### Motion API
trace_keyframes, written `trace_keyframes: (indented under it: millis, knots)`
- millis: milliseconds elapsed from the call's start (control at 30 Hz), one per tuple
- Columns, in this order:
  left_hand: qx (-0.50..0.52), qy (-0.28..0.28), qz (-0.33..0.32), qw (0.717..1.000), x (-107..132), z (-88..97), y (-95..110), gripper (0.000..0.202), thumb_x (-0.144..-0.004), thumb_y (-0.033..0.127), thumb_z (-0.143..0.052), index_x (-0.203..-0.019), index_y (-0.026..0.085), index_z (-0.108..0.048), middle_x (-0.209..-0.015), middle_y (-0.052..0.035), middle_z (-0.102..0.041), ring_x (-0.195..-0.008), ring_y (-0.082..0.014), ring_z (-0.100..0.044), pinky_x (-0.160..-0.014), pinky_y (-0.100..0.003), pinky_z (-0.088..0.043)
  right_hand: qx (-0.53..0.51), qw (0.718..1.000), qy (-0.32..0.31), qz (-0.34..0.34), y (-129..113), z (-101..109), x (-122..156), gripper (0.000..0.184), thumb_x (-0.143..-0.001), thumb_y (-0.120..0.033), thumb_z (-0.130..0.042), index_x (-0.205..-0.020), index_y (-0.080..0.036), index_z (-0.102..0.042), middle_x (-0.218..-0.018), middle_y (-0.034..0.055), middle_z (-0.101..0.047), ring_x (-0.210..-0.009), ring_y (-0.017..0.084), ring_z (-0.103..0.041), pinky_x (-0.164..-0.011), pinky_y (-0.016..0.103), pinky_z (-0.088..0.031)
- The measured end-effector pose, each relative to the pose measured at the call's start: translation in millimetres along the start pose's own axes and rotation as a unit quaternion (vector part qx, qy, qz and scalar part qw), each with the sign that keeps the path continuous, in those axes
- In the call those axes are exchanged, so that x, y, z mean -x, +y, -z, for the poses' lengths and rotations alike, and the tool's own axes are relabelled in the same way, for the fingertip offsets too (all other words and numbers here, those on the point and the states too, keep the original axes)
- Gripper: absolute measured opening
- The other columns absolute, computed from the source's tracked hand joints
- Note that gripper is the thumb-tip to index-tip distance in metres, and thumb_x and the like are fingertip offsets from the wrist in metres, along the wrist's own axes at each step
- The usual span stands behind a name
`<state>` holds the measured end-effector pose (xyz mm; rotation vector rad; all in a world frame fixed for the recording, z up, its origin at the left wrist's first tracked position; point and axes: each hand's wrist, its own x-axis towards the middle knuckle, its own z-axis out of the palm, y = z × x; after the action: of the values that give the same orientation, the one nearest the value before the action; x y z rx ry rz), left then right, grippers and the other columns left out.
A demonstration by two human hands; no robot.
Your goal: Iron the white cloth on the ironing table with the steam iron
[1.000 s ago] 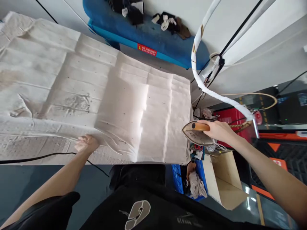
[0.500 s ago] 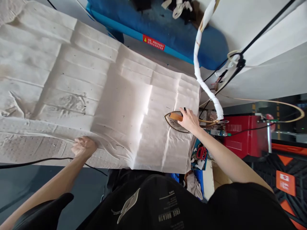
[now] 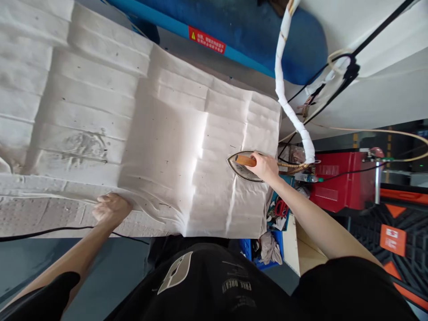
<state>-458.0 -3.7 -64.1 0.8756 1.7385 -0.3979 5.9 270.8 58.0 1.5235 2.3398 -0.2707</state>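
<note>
A large creased white cloth (image 3: 160, 133) lies spread over the ironing table. My right hand (image 3: 265, 166) is closed round the wooden handle of a metal iron (image 3: 241, 166), which rests flat on the cloth near its right edge. A white-wrapped hose (image 3: 290, 107) runs from the iron's rear up and out of view. My left hand (image 3: 111, 208) is closed on the near edge of the cloth and pins it against the table's padded front.
A black cable (image 3: 50, 232) runs along the table's near edge. A blue padded board (image 3: 240, 31) with a red warning label stands beyond the table. A red box (image 3: 337, 178), a blue crate (image 3: 264, 249) of rags and a cardboard box (image 3: 307, 254) sit at the right.
My right hand has brought the iron leftward from off the table's right end onto the cloth. My left hand has kept its grip on the cloth's near edge.
</note>
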Motion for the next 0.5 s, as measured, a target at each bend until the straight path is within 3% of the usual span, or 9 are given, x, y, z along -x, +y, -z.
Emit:
trace_keyframes:
  millis: [133, 333, 500]
  knots:
    - [0.033, 0.036, -0.007, 0.999, 4.1, 1.5, 1.2, 0.103, -0.055, 0.076, -0.042, -0.137, 0.015, -0.054, -0.122, -0.0356, -0.065, -0.139, -0.0589, -0.047, -0.092, -0.080, -0.038, 0.018, 1.000, -0.019, -0.015, -3.7, 5.5, 1.2, 0.034, -0.095, -0.051, -0.059, -0.108, -0.024, -0.073, -0.091, 0.0083, -0.078, -0.085, 0.029, -0.072, -0.069, 0.033, -0.044]
    - [-0.037, 0.141, 0.095, 0.985, 7.7, -0.6, -3.5, 0.120, -0.050, 0.086, -0.037, -0.141, 0.008, -0.050, -0.129, -0.0435, -0.057, -0.141, -0.0658, -0.037, -0.088, -0.085, -0.030, 0.004, 0.999, -0.034, -0.021, -0.8, 6.1, -1.0, 0.040, -0.091, -0.054, -0.062, -0.115, -0.025, -0.074, -0.103, 0.0088, -0.080, -0.091, 0.030, -0.072, -0.069, 0.033, -0.045]
    - [-0.028, 0.187, 0.139, 0.972, 8.4, 0.5, -5.8, 0.120, -0.055, 0.081, -0.041, -0.149, 0.006, -0.042, -0.146, -0.0460, -0.041, -0.137, -0.0631, -0.044, -0.088, -0.077, -0.038, -0.032, 0.999, -0.028, -0.027, 1.6, 3.4, -2.4, 0.041, -0.087, -0.059, -0.064, -0.110, -0.026, -0.071, -0.096, 0.0057, -0.079, -0.083, 0.028, -0.071, -0.063, 0.032, -0.041]
